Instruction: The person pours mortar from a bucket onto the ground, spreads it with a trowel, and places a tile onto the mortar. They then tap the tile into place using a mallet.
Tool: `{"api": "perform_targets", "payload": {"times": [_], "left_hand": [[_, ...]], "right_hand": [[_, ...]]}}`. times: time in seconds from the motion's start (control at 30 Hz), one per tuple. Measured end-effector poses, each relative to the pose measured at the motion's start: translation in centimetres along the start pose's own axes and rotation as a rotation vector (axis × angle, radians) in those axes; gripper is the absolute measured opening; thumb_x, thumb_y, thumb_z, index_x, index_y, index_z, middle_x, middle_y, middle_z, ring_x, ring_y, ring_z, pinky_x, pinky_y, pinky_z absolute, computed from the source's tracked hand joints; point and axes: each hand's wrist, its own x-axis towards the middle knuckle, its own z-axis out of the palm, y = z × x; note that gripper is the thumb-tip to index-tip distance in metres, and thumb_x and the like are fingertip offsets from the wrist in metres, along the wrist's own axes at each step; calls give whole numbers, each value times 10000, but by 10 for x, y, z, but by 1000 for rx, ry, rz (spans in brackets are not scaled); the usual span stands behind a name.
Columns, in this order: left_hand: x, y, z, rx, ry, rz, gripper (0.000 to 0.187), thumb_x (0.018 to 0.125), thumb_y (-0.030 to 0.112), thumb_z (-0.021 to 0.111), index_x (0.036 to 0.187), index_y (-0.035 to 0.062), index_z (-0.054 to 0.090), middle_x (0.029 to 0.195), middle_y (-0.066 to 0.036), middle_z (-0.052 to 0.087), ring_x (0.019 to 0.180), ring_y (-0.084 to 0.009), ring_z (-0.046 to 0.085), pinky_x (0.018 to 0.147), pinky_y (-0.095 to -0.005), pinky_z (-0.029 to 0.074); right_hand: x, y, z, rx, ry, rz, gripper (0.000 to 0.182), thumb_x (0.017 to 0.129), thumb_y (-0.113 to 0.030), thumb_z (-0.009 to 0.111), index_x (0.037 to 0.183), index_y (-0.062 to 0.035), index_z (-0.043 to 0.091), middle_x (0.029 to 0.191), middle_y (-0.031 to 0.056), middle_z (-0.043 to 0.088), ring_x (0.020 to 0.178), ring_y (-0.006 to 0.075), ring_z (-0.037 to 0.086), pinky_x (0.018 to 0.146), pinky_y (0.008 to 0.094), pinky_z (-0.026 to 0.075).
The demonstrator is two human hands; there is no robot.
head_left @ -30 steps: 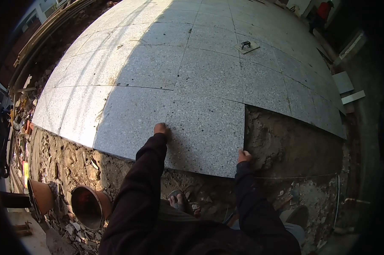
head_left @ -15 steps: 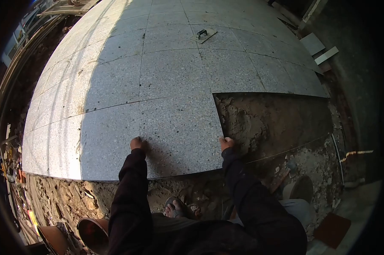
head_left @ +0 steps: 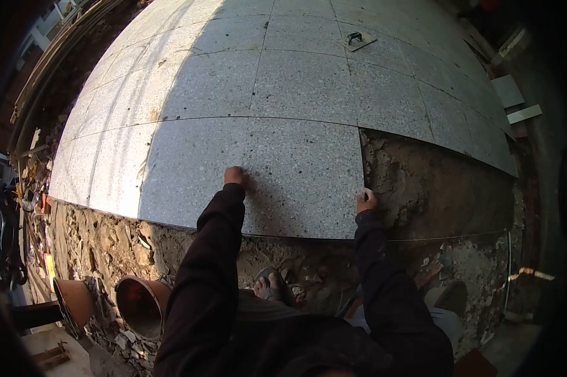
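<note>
A large grey speckled floor tile lies in the nearest row of the floor. My left hand rests on the tiled surface with its fingers curled into a fist, and nothing shows in it. At the tile's right edge, my right hand is closed, thumb and fingers pinching that edge. Right of this edge lies an untiled bed of brown mortar, lumpy near the tile and smoother farther off. A taut string runs along the bed's near side. The undersides of my fingers are hidden.
A trowel-like float with a black handle lies on the tiles farther off. Two clay-coloured buckets stand at the lower left on rubble. Pale tile pieces lean at the right. My sandalled foot stands on broken ground.
The view has shifted, so the floor and both hands appear higher and farther right. Both hands keep nearly the same places on the tile; the right hand's fingers look more curled.
</note>
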Motion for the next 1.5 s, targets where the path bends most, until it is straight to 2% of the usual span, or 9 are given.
{"api": "perform_targets", "payload": {"times": [0.2, 0.33, 0.53, 0.73, 1.17, 1.33, 1.43, 1.47, 1.5], "left_hand": [[8, 18, -59, 96, 50, -10, 405, 676, 270, 618, 990, 16, 585, 1038, -254, 546, 1040, -393, 477, 920, -437, 352], [12, -8, -202, -23, 720, 58, 450, 751, 211, 601, 1119, -32, 509, 1129, -233, 511, 1094, -340, 455, 950, -379, 340], [-23, -43, -205, -25, 237, -137, 435, 782, 275, 585, 1126, 13, 540, 1131, -182, 542, 1069, -310, 507, 924, -354, 382], [-22, -28, -156, 154, -172, 15, 494, 777, 282, 594, 1187, 28, 490, 1144, -186, 533, 1051, -310, 520, 907, -366, 396], [24, -59, -120, 360, -524, 159, 484, 840, 241, 503, 1210, -59, 418, 1159, -231, 506, 1087, -313, 491, 912, -358, 383], [30, -117, -106, 262, -612, -55, 524, 810, 312, 583, 1254, 80, 429, 1058, -111, 568, 961, -217, 537, 781, -347, 389], [-21, -31, -114, 13, -680, -532, 548, 832, 407, 521, 1301, 189, 339, 1221, -21, 476, 1054, -247, 477, 815, -475, 342], [-21, -27, -113, 16, -683, -563, 544, 839, 407, 511, 1304, 189, 330, 1235, -26, 466, 1070, -252, 466, 826, -480, 336], [-19, -21, -112, 17, -683, -595, 541, 845, 406, 501, 1306, 189, 322, 1250, -32, 456, 1086, -257, 456, 838, -486, 331]], "right_hand": [[12, -20, -19, -353, -121, 6, 487, 802, -228, 588, 1235, -63, 439, 1199, 208, 464, 1132, 326, 433, 945, 406, 362], [15, -124, -112, -504, 484, -470, 407, 793, -276, 571, 1169, -135, 499, 1225, 197, 406, 1134, 329, 404, 929, 424, 349], [17, -160, -140, -591, 224, -752, 322, 812, -237, 548, 1108, -114, 532, 1142, 139, 492, 1067, 311, 467, 895, 405, 385], [0, -120, -222, -1249, -786, -495, 405, 812, -268, 564, 1154, -73, 472, 1097, 155, 511, 1057, 323, 470, 873, 412, 395], [-293, 234, -326, -307, 379, 356, 217, 819, -180, 534, 975, -32, 564, 939, 165, 594, 884, 302, 580, 728, 362, 456], [-381, 269, -282, -408, 40, 732, 273, 785, -232, 517, 974, -45, 575, 921, 165, 591, 861, 313, 570, 755, 399, 455], [-381, 245, -271, -472, -145, 735, 209, 790, -183, 511, 935, -66, 606, 917, 141, 592, 854, 258, 588, 766, 379, 464], [-400, 282, -248, -592, -172, 398, 176, 754, -184, 520, 839, -63, 616, 863, 147, 608, 831, 305, 593, 740, 374, 479], [-380, 265, -246, -551, -330, 667, 233, 754, -266, 540, 818, -56, 620, 900, 146, 608, 865, 313, 585, 764, 390, 470]]}}
